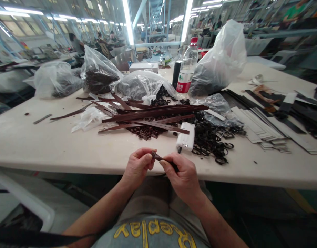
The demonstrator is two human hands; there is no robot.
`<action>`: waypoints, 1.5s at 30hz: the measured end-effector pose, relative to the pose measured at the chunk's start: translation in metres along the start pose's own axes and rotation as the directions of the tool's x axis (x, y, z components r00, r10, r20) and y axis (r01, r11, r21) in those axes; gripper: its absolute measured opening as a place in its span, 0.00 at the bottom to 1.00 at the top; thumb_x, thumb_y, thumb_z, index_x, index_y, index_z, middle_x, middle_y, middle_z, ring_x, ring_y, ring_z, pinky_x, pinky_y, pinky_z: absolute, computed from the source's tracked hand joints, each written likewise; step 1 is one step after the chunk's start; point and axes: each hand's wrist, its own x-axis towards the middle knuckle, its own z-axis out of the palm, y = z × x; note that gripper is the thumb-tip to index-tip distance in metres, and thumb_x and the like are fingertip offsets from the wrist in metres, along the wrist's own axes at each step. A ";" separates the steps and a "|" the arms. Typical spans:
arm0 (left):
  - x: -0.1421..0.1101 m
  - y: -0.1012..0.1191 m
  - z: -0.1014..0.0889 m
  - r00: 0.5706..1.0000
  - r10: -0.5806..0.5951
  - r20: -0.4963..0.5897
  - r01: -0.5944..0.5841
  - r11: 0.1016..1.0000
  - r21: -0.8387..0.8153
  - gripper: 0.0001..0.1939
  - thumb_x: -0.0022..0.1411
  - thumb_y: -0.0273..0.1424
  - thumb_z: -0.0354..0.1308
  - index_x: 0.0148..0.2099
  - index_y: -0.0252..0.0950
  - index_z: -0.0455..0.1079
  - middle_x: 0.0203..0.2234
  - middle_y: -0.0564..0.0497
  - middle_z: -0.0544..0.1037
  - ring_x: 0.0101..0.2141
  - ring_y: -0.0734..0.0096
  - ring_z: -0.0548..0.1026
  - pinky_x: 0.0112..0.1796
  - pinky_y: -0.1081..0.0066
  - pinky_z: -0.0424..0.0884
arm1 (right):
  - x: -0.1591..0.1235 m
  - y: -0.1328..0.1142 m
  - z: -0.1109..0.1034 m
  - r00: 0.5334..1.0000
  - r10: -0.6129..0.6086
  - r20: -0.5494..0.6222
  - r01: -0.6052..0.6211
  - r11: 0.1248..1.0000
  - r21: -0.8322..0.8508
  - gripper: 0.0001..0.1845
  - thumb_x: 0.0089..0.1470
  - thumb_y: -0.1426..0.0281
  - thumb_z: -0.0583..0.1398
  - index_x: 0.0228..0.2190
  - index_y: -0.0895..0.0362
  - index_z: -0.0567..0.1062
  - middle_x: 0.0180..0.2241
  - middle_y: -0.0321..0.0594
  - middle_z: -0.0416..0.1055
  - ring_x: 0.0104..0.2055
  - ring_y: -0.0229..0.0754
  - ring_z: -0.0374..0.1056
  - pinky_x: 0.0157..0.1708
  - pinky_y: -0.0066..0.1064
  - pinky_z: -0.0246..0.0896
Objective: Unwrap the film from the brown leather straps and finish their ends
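Observation:
Just over the table's front edge, my left hand point(138, 166) pinches the tip of a dark brown strap point(157, 157) between thumb and fingers. A small dark piece, perhaps a loop, sits at that tip, too small to make out. My right hand point(183, 175) is closed around the same strap a little further along, and its fingers hide much of it. Beyond my hands lies a pile of long brown straps point(148, 113). Small brown loops point(145, 132) are heaped under them, and black loops point(207, 137) spread to the right.
A white box-shaped device point(186, 136) with a cable lies behind my right hand. A plastic bottle point(185, 74) stands beside a black cylinder point(176, 74). Filled plastic bags point(217, 58) line the back of the table point(57, 148). Grey and black strips point(264, 127) lie at right.

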 end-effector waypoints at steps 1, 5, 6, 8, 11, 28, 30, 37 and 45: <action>-0.002 0.000 -0.001 1.000 0.002 0.009 -0.003 1.000 0.025 0.21 0.38 0.41 0.76 0.32 0.33 0.78 0.18 0.53 0.74 0.18 0.82 0.63 0.20 0.78 0.59 | 0.000 -0.001 0.001 1.000 0.012 0.009 -0.012 1.000 0.019 0.10 0.60 0.69 0.58 0.27 0.55 0.72 0.23 0.33 0.69 0.26 0.36 0.64 0.27 0.27 0.58; -0.008 -0.004 -0.006 0.997 -0.034 0.069 0.024 0.990 0.141 0.17 0.41 0.37 0.74 0.33 0.33 0.79 0.22 0.53 0.76 0.18 0.81 0.64 0.22 0.76 0.63 | -0.001 -0.001 0.005 0.998 0.017 0.059 -0.023 0.995 0.100 0.11 0.61 0.70 0.58 0.27 0.55 0.74 0.25 0.35 0.72 0.28 0.37 0.68 0.30 0.27 0.61; -0.009 -0.005 -0.008 0.996 -0.045 0.081 0.031 0.986 0.164 0.16 0.42 0.36 0.74 0.34 0.34 0.79 0.23 0.52 0.77 0.19 0.81 0.64 0.22 0.76 0.64 | -0.001 0.000 0.006 0.997 0.011 0.071 -0.018 0.994 0.110 0.11 0.61 0.70 0.58 0.27 0.55 0.74 0.25 0.35 0.72 0.28 0.37 0.68 0.30 0.28 0.61; -0.011 -0.006 -0.012 0.995 -0.044 0.091 0.025 0.980 0.197 0.15 0.43 0.36 0.73 0.34 0.34 0.80 0.25 0.51 0.78 0.19 0.80 0.66 0.23 0.75 0.66 | -0.002 0.004 0.006 0.995 0.002 0.098 -0.012 0.995 0.104 0.10 0.62 0.69 0.57 0.28 0.55 0.74 0.26 0.35 0.73 0.29 0.37 0.69 0.31 0.28 0.62; -0.011 -0.004 -0.020 0.996 -0.011 0.093 -0.012 0.970 0.242 0.13 0.45 0.35 0.73 0.34 0.35 0.80 0.26 0.50 0.79 0.21 0.78 0.67 0.24 0.75 0.67 | -0.005 0.009 0.004 0.985 -0.001 0.173 -0.009 0.998 0.057 0.07 0.62 0.69 0.57 0.35 0.54 0.75 0.31 0.36 0.76 0.34 0.39 0.72 0.34 0.28 0.64; -0.013 0.008 -0.024 0.994 -0.027 0.103 -0.004 0.957 0.289 0.12 0.47 0.33 0.73 0.36 0.36 0.82 0.23 0.52 0.77 0.20 0.81 0.66 0.23 0.78 0.65 | -0.018 0.022 -0.001 0.926 0.074 0.370 0.018 0.971 -0.239 0.15 0.66 0.67 0.52 0.28 0.55 0.70 0.24 0.35 0.71 0.25 0.39 0.65 0.25 0.29 0.50; -0.014 0.007 -0.022 0.982 -0.101 0.159 0.045 0.945 0.325 0.13 0.45 0.33 0.74 0.35 0.35 0.82 0.25 0.51 0.78 0.21 0.79 0.68 0.24 0.78 0.67 | -0.017 0.021 -0.001 0.896 0.064 0.439 0.003 0.989 -0.150 0.14 0.67 0.67 0.52 0.32 0.56 0.72 0.28 0.38 0.74 0.28 0.39 0.68 0.28 0.29 0.54; -0.013 0.006 -0.028 0.989 -0.072 0.131 0.022 0.938 0.346 0.14 0.44 0.35 0.74 0.34 0.33 0.81 0.22 0.51 0.77 0.20 0.80 0.67 0.23 0.78 0.65 | -0.013 0.018 -0.007 0.834 0.164 0.527 -0.136 0.987 -0.091 0.08 0.64 0.64 0.57 0.38 0.56 0.72 0.32 0.38 0.74 0.33 0.41 0.68 0.32 0.30 0.56; -0.009 0.005 -0.036 0.998 -0.017 0.062 -0.005 0.942 0.337 0.16 0.45 0.36 0.73 0.36 0.32 0.81 0.19 0.52 0.75 0.19 0.80 0.65 0.22 0.77 0.64 | -0.029 0.026 -0.008 0.827 0.255 0.501 -0.188 0.965 -0.182 0.07 0.64 0.67 0.55 0.35 0.55 0.71 0.30 0.36 0.73 0.32 0.41 0.68 0.31 0.30 0.54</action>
